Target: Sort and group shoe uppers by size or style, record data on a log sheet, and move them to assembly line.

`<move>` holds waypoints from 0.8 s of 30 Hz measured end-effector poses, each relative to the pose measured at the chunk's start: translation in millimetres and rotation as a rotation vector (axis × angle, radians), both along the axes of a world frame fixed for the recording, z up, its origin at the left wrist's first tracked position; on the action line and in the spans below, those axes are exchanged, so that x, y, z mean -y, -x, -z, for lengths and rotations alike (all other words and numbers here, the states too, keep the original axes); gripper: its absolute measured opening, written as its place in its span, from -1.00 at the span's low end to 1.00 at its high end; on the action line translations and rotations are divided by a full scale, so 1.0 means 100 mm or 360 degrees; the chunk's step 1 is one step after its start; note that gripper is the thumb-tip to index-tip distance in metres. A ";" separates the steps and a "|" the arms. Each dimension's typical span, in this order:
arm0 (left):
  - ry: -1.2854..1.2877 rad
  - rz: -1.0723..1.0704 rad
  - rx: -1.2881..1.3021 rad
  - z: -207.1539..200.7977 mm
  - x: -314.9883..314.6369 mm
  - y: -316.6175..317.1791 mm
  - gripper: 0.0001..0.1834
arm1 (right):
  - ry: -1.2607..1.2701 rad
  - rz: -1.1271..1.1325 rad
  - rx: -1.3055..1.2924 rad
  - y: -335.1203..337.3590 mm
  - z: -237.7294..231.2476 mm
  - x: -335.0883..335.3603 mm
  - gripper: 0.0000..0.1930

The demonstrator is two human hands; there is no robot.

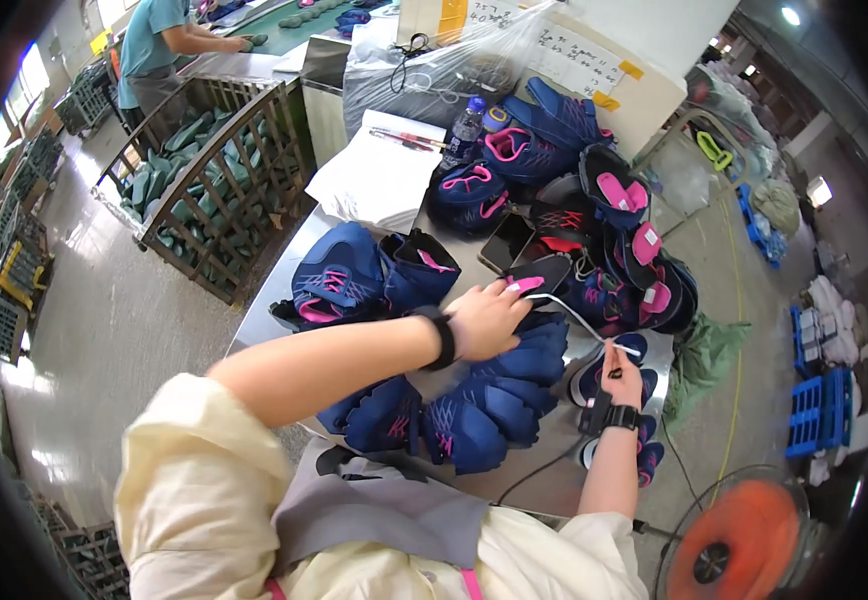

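Note:
My left hand (pixel 482 322) reaches across the metal table, its fingers closed on a dark shoe upper (pixel 554 272) with a pink lining patch. From that upper a thin white cord (pixel 579 315) runs right to my right hand (pixel 622 378), which pinches it near its end. Beneath my left forearm several navy shoe uppers (pixel 474 425) with pink stitching lie fanned out. Two more uppers (pixel 337 270) stand beyond that forearm. Beside my right hand are navy shoes with pale soles (pixel 586 382), partly hidden by the hand and wrist.
Navy and pink uppers (pixel 534 150) are piled at the back right, near a phone (pixel 507 243) and a water bottle (pixel 464 130). White paper (pixel 374 180) lies back left. A slatted cart (pixel 224 170) stands left; an orange fan (pixel 739 540) stands lower right. Another person (pixel 159 50) works far left.

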State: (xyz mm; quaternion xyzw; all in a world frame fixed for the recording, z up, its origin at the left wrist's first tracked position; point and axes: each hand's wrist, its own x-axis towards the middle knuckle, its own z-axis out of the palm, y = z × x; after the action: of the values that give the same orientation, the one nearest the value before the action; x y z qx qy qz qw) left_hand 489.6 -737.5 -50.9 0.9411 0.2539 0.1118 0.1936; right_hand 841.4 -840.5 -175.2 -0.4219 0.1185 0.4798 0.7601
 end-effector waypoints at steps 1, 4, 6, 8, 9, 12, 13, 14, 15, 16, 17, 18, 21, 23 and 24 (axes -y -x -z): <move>-0.0102 0.0059 -0.0045 -0.09 0.15 0.36 -0.52 | -0.0003 -0.0157 0.0028 0.30 -0.07 -0.03 -0.76; -0.0185 0.0241 -0.0077 -0.17 0.83 1.20 -0.50 | 0.0050 -0.0242 0.0930 0.85 -0.56 0.25 -0.60; -0.0176 0.0204 -0.0476 0.04 1.23 1.63 -0.38 | 0.0037 -0.0025 0.1477 1.21 -0.87 0.45 -0.70; -0.0257 0.0144 -0.0741 0.30 1.39 1.98 -0.31 | -0.0163 -0.0497 0.1807 2.10 -1.20 0.51 -0.77; -0.0266 0.0029 -0.0649 0.41 1.40 2.08 -0.30 | -0.0116 -0.0903 0.1760 2.71 -1.32 0.49 -0.75; -0.0292 -0.0249 -0.0167 0.78 1.30 2.15 -0.43 | 0.0416 -0.1794 0.1778 3.63 -0.48 0.58 -0.68; -0.0311 -0.0275 -0.0140 0.84 1.28 2.02 -0.45 | 0.0359 -0.1445 0.2388 3.56 0.20 0.66 -0.69; -0.0326 -0.0314 -0.0125 0.89 1.27 1.91 -0.47 | 0.0286 -0.1061 0.2964 3.43 0.72 0.72 -0.70; -0.0335 -0.0341 -0.0120 0.99 1.29 1.98 -0.47 | 0.0258 -0.1068 0.2978 3.53 0.73 0.75 -0.70; -0.0393 -0.0424 -0.0096 1.08 1.33 2.08 -0.45 | 0.0384 -0.1192 0.3066 3.64 0.68 0.80 -0.73; -0.0452 -0.0504 -0.0071 1.14 1.34 2.19 -0.44 | 0.0516 -0.1312 0.3150 3.73 0.62 0.83 -0.75; -0.0457 -0.0503 -0.0066 1.13 1.36 2.30 -0.44 | 0.0540 -0.1427 0.3193 3.75 0.53 0.87 -0.84; -0.0261 -0.0777 0.0175 0.97 1.37 2.59 -0.30 | 0.0261 -0.1635 0.3315 3.58 0.39 1.05 -0.90; -0.0179 -0.0728 0.0186 0.97 1.28 2.74 -0.29 | -0.0020 -0.1806 0.3424 3.34 0.41 1.16 -0.87; -0.0142 -0.0686 0.0209 0.99 1.24 2.82 -0.32 | -0.0213 -0.1936 0.3601 3.29 0.33 1.18 -0.85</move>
State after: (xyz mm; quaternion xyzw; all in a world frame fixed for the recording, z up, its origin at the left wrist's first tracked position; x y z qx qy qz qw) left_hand 207.6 -861.8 -149.8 0.8634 0.4306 0.2226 0.1396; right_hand 512.4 -958.7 -208.4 -0.5393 -0.8239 0.1295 0.1167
